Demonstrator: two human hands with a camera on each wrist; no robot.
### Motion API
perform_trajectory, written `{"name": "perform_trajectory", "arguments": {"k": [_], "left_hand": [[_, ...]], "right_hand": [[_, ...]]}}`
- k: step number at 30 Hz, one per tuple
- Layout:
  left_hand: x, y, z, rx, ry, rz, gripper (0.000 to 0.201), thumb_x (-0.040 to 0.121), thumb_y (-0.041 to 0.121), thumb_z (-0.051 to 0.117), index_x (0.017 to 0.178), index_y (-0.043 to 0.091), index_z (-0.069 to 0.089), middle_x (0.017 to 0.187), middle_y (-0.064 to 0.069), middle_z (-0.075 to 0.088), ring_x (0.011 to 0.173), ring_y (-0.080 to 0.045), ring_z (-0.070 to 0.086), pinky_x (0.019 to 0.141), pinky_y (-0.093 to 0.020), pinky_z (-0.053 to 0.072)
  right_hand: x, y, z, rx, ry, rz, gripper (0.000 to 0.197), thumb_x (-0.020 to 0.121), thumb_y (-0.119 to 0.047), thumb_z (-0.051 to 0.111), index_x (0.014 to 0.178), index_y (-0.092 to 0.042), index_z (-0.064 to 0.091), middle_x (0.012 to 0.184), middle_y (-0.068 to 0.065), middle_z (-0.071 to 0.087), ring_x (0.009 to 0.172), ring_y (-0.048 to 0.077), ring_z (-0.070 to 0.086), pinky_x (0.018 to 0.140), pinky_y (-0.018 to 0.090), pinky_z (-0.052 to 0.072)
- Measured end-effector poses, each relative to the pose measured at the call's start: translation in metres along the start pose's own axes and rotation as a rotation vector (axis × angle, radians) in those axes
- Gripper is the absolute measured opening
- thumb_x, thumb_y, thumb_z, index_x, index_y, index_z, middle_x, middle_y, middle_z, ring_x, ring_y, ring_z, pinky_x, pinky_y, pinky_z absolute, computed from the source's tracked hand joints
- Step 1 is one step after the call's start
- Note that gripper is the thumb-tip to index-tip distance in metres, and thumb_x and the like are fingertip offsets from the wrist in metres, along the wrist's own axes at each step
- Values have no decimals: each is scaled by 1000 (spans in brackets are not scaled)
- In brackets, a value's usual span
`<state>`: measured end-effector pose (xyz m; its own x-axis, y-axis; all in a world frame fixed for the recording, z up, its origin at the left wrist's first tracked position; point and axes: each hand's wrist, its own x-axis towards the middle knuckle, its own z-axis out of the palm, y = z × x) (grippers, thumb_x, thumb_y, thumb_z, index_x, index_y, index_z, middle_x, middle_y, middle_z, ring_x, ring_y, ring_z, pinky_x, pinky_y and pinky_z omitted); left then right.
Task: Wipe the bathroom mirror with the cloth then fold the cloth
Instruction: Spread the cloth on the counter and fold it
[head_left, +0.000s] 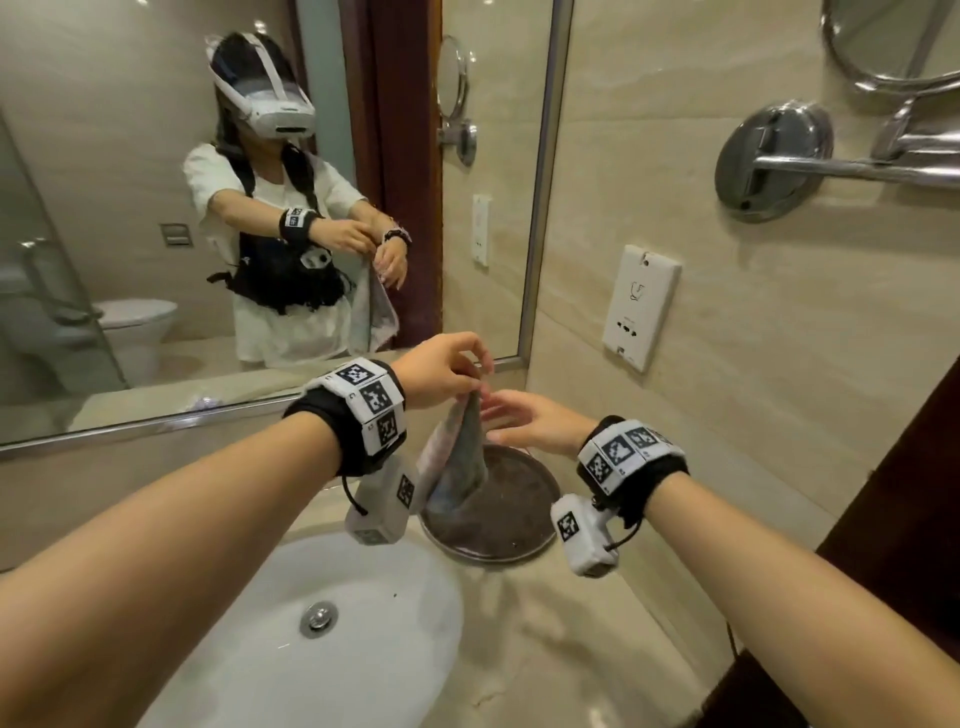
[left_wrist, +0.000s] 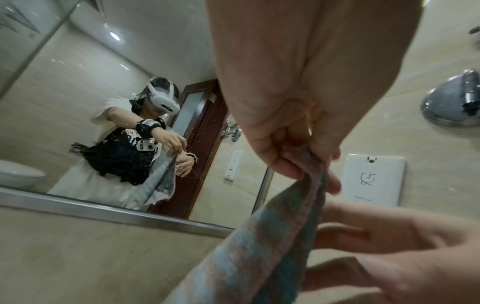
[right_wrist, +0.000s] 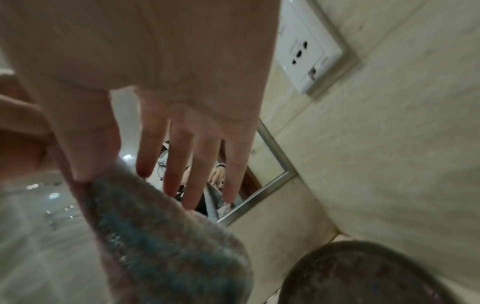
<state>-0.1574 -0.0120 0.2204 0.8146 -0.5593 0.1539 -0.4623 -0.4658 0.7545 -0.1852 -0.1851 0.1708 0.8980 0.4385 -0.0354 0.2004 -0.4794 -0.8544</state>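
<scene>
Cloth (head_left: 457, 457) dangling from left hand (head_left: 441, 371) pinch, over round dark tray (head_left: 524, 540) at counter's back right corner.
Top corner nipped between thumb and fingertips so it hangs straight; right hand (head_left: 530, 421) beside it, fingers spread, holding nothing, likely reaching for an edge to fold. Mirror (head_left: 130, 156) behind.

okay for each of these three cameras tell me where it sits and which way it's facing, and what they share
Head: worn on the head, facing forward and down at sink counter and wall mirror; both forearms and hands show.
Left wrist: looks along the left hand, which pinches the grey-blue terry cloth.
Right wrist: looks along the right hand, fingers spread, toward the mirror corner.
Shared: all three show the cloth.
</scene>
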Motion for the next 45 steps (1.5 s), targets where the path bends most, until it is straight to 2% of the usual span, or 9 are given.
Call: {"name": "perform_trajectory", "arguments": {"k": [5, 8, 11, 14, 22, 29, 33, 38, 45], "left_hand": [[-10, 1, -18, 46, 10, -1, 20, 88, -10, 52, 94, 9, 53, 82, -9, 66, 66, -1, 62, 60, -11, 50], [-20, -2, -31, 116, 7, -42, 20, 88, -8, 54, 99, 8, 55, 89, -14, 66, 72, -15, 61, 62, -13, 51], [-31, -11, -42, 275, -2, -111, 21, 86, -3, 60, 104, 6, 61, 97, -14, 69, 84, -19, 62, 75, -25, 54], [-40, -23, -49, 359, -1, -160, 22, 83, 0, 65, 105, 6, 66, 101, -13, 71, 93, -22, 66, 91, -37, 52], [-48, -16, -55, 425, 30, -123, 16, 87, 5, 61, 100, 10, 67, 91, -5, 66, 83, -15, 60, 81, -29, 51], [-54, -12, -59, 451, 162, -118, 13, 89, 9, 58, 101, 13, 61, 88, -1, 59, 79, -16, 54, 75, -27, 46], [-57, -11, -59, 442, 118, -113, 11, 89, 9, 58, 99, 14, 59, 88, 0, 59, 78, -16, 54, 70, -26, 45], [-56, -8, -54, 458, 125, -88, 10, 89, 11, 59, 89, 20, 54, 85, 2, 57, 74, -13, 53, 64, -21, 41], [-54, -3, -53, 470, 130, -65, 11, 89, 11, 59, 100, 10, 61, 90, -2, 60, 82, -19, 55, 78, -28, 45]], "right_hand": [[20, -12, 18, -24, -18, -73, 40, 88, -2, 59, 126, -6, 47, 97, 17, 57, 86, 19, 56, 76, 31, 54], [29, -13, 22, 59, -53, -16, 48, 87, -2, 61, 128, -18, 43, 74, 2, 47, 65, 12, 49, 58, 21, 47], [33, -14, 21, -3, -118, 16, 26, 86, -5, 64, 110, -9, 57, 86, 6, 54, 75, 15, 52, 62, 19, 43], [34, -10, 19, 29, -125, 44, 13, 84, 3, 63, 83, -10, 60, 71, 5, 55, 60, 11, 51, 57, 16, 45], [36, -4, 38, 188, -155, 72, 18, 77, 6, 56, 72, -11, 51, 70, 0, 51, 59, 0, 53, 63, 11, 44], [35, -13, 43, 128, -138, 95, 14, 86, -4, 61, 86, -17, 54, 89, 6, 56, 68, 14, 53, 49, 17, 39], [26, -16, 36, 107, -182, 169, 23, 84, -15, 65, 107, -8, 65, 96, 11, 63, 83, 24, 61, 83, 36, 49], [15, -19, 29, 54, -175, 175, 28, 87, -6, 61, 113, 3, 63, 95, 12, 63, 79, 19, 61, 80, 29, 50], [5, -18, 18, -30, -66, 192, 39, 80, -20, 71, 109, 5, 64, 96, 13, 62, 89, 22, 58, 80, 28, 46]]}}
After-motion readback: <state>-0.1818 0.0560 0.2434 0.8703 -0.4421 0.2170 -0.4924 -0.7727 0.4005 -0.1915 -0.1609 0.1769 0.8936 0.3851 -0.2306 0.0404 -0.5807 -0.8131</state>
